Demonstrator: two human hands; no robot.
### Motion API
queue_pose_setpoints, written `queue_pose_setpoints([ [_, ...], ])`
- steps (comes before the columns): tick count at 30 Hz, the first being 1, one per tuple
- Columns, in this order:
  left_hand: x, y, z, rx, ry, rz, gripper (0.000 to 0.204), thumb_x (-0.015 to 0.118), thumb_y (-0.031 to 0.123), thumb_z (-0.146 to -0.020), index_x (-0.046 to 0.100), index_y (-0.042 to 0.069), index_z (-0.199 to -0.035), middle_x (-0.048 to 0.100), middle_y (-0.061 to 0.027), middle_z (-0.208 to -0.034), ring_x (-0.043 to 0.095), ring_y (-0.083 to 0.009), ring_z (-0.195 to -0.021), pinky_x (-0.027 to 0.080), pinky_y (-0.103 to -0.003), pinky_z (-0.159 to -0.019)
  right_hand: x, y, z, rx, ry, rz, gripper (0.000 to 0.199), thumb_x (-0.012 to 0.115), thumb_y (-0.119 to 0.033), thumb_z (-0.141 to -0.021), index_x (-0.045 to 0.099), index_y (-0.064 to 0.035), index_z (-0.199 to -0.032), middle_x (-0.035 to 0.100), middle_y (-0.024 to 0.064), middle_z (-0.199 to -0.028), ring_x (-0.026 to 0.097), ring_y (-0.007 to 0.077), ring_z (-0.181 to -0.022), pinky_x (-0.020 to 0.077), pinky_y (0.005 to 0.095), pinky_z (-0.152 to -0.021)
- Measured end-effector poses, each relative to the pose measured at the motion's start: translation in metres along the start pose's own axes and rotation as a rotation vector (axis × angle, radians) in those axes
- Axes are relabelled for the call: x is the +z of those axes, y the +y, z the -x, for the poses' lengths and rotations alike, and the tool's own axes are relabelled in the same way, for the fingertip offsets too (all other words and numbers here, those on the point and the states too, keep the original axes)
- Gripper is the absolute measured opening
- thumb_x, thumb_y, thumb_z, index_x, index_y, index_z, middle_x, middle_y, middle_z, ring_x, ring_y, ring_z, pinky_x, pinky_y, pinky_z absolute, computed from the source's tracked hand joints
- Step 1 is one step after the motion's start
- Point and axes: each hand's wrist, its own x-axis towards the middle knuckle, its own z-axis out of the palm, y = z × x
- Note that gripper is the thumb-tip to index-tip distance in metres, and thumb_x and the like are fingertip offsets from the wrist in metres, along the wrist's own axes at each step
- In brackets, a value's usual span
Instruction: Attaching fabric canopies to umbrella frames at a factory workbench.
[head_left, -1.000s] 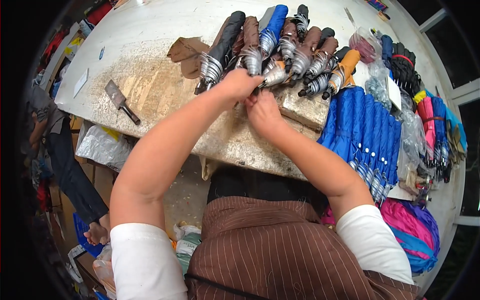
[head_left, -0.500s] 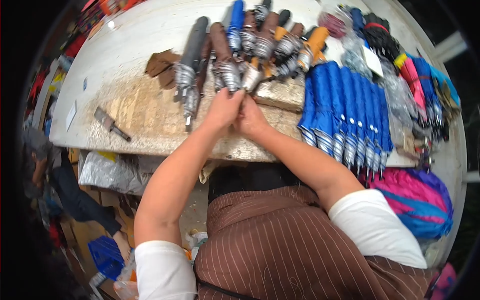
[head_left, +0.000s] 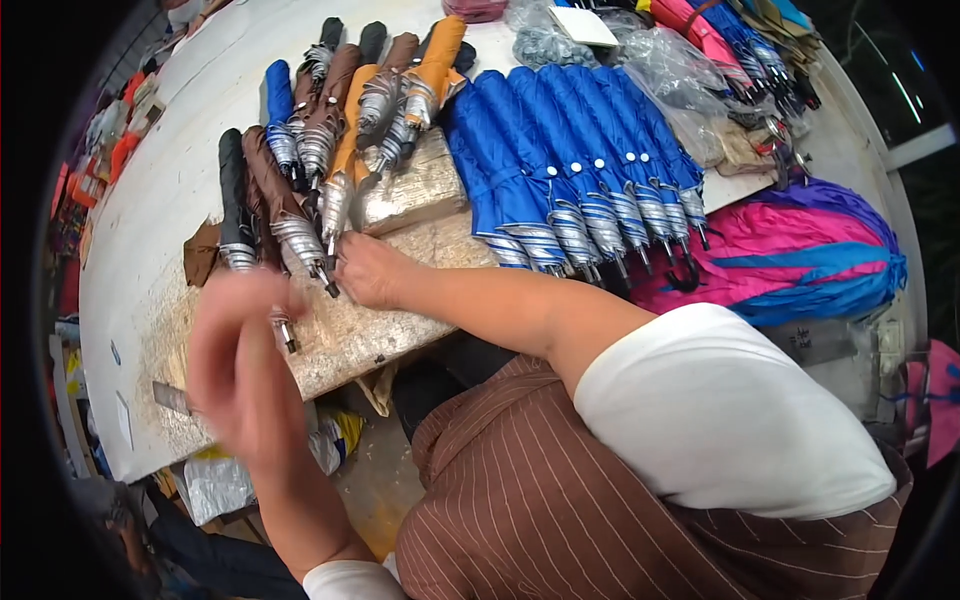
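Note:
My right hand (head_left: 370, 272) is at the table's near part, its curled fingers at the shaft end of a folded orange umbrella (head_left: 345, 175) with silver lining. Smeared by motion, my left hand (head_left: 245, 350) hovers over the near left edge of the table; its finger pose is unclear. Beside the hands, folded brown umbrellas (head_left: 280, 205), a black umbrella (head_left: 233, 190) and a small blue umbrella (head_left: 280, 110) lie with their shaft ends toward me. Another orange umbrella (head_left: 435, 60) lies farther back. Right of them is a row of several blue umbrellas (head_left: 575, 140) with white snaps.
A worn wooden block (head_left: 415, 185) sits under some umbrellas. A metal blade (head_left: 172, 397) lies at the left edge. Clear plastic bags (head_left: 690, 85) and a notepad (head_left: 583, 26) are at the back right. Pink, blue and purple fabric (head_left: 780, 250) bulges beside the table's right side.
The view has swung rightward. My left hand has come away from my right and moved left, while my right hand stays near the orange umbrella's end.

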Motion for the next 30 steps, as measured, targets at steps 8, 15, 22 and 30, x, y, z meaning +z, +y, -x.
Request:
queue_pose_setpoints([
  [8,-0.028,0.113,0.038,0.273,-0.146,0.774,0.019,0.061,0.003,-0.085,0.063,0.012,-0.102,0.057,0.002,-0.101,0.052,-0.0128,-0.091,0.044,-0.024,-0.071,0.02,-0.008,-0.008,0.058,0.005,0.003,0.031,0.042,-0.017,-0.088,0.053,0.0029,-0.109,0.05,0.0201,-0.114,0.047,0.0336,-0.106,0.0388,0.0424,-0.096],
  [15,-0.063,0.131,0.053,0.113,-0.215,1.048,0.014,0.061,0.003,-0.085,0.063,0.014,-0.094,0.056,0.0026,-0.097,0.05,-0.0101,-0.086,0.042,-0.024,-0.068,0.006,-0.01,-0.015,-0.016,0.105,0.003,0.031,0.044,-0.016,-0.087,0.054,-0.002,-0.112,0.05,0.02,-0.116,0.046,0.0337,-0.109,0.0393,0.0427,-0.096],
  [22,-0.045,0.136,0.051,0.368,-0.121,0.847,0.009,0.062,0.005,-0.083,0.063,0.014,-0.081,0.055,0.003,-0.089,0.05,-0.0117,-0.077,0.042,-0.025,-0.064,0.007,-0.01,-0.004,-0.08,0.18,0.001,0.037,0.052,-0.01,-0.081,0.058,-0.0033,-0.117,0.042,0.0228,-0.133,0.045,0.0385,-0.114,0.0387,0.043,-0.098],
  [30,-0.038,0.187,0.072,0.817,0.535,0.867,0.006,0.06,0.009,-0.084,0.064,0.013,-0.082,0.055,0.0011,-0.086,0.05,-0.0141,-0.075,0.041,-0.026,-0.064,0.0,-0.028,-0.005,-0.133,0.141,0.034,0.039,0.054,-0.008,-0.079,0.053,-0.0052,-0.118,0.041,0.0226,-0.132,0.046,0.0412,-0.111,0.0391,0.0445,-0.097],
])
